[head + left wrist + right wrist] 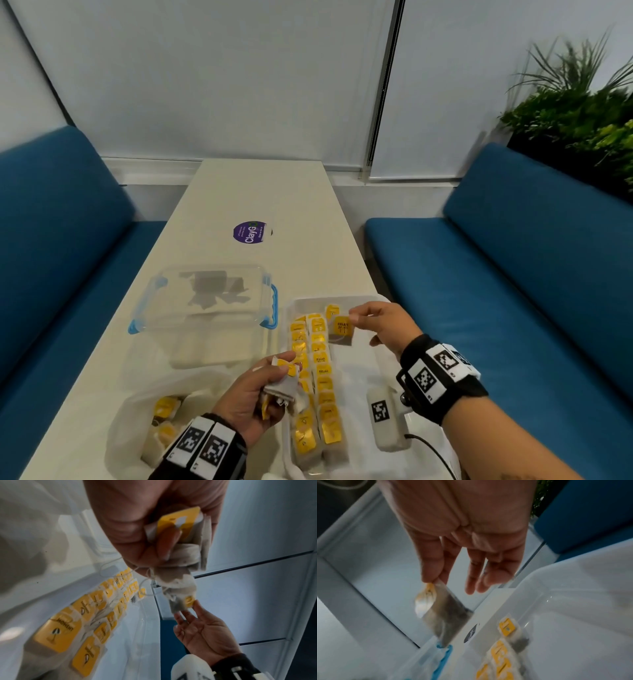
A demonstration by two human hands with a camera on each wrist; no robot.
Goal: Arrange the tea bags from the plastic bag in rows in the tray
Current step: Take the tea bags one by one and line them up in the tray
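A clear plastic tray (363,356) at the table's near right holds two long rows of yellow-tagged tea bags (323,380) along its left side, plus one bag at the far end. My right hand (373,320) pinches one tea bag (342,330) by its top corner above the tray's far end; the bag (447,614) hangs blurred below thumb and forefinger. My left hand (263,390) grips a bunch of tea bags (284,383) over the tray's left edge, also visible as a crumpled bunch (185,545) in the left wrist view. The plastic bag (154,425) lies near left with more tea bags.
A clear lid with blue clips (205,301) rests on the table left of the tray. A purple round sticker (250,233) is farther back. A white device with a marker (385,418) and cable lies in the tray's near right. Blue benches (513,274) flank the table.
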